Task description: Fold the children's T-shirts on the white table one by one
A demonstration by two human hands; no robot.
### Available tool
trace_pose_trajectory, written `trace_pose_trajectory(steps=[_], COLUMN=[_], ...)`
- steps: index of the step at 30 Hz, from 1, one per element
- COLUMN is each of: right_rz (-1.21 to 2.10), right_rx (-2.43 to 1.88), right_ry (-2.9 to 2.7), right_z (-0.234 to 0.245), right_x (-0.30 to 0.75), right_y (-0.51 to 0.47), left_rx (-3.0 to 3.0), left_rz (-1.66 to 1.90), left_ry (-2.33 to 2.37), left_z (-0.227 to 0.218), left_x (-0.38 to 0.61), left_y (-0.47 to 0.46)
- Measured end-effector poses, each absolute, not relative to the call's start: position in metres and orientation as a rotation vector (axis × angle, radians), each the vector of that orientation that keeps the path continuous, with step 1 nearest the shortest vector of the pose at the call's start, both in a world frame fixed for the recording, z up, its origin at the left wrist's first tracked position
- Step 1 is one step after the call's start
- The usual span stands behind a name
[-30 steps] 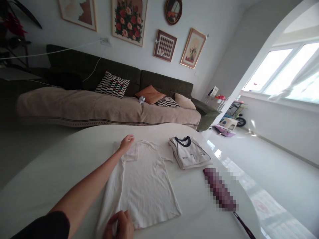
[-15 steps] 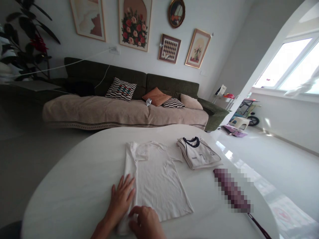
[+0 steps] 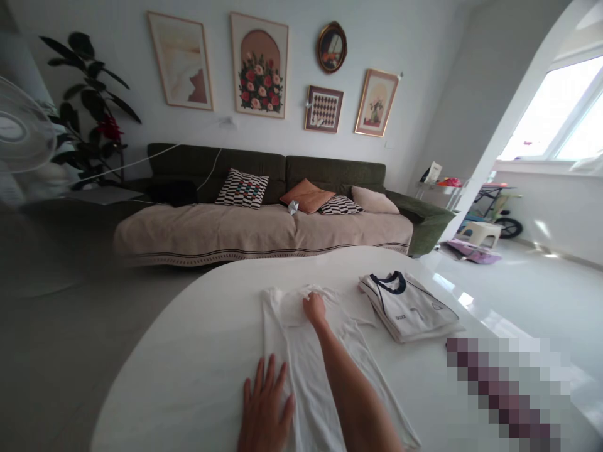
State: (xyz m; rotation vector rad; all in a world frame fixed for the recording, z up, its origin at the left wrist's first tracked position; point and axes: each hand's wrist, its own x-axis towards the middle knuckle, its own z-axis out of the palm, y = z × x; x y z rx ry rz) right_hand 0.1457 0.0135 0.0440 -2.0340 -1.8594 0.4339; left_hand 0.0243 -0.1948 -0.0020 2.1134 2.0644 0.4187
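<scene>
A white T-shirt (image 3: 306, 370) lies spread on the white table, its left side folded inward with the sleeve laid over the body. My left hand (image 3: 266, 402) rests flat on the folded left edge near the bottom, fingers spread. Up near the collar, my right hand (image 3: 315, 309) is closed, its fingers bent down at the shirt's upper part; whether cloth is pinched in them is hidden. My right forearm crosses over the middle of the shirt. To the right of it sits a folded white jersey (image 3: 409, 307) with a dark collar.
The white oval table (image 3: 188, 339) has a curved edge. A blurred-out purple object (image 3: 504, 395) lies at its right. Behind stands a green sofa (image 3: 330, 172) with a beige cover (image 3: 226, 232) and several cushions. A fan (image 3: 21, 129) is at far left.
My right hand has moved from the shirt's bottom left corner up to near its collar. My left hand stays flat on the folded edge. The view has shifted.
</scene>
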Motion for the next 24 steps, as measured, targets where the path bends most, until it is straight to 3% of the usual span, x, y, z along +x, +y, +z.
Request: trace_pose_trajectory(steps=[9, 16, 24], right_rz=[0.275, 0.097, 0.190], right_rx=[-2.074, -1.965, -1.692], right_ry=[-1.867, -1.972, -2.258], right_z=[0.036, 0.047, 0.045], right_x=[0.125, 0.105, 0.052], right_y=[0.040, 0.029, 0.037], left_rx=[2.068, 2.006, 2.072], left_rz=[0.548, 0.434, 0.631], left_ry=[2.029, 1.925, 1.888], left_z=[-0.004, 0.002, -0.013], left_x=[0.019, 0.013, 0.013], left_y=[-0.191, -0.191, -0.189])
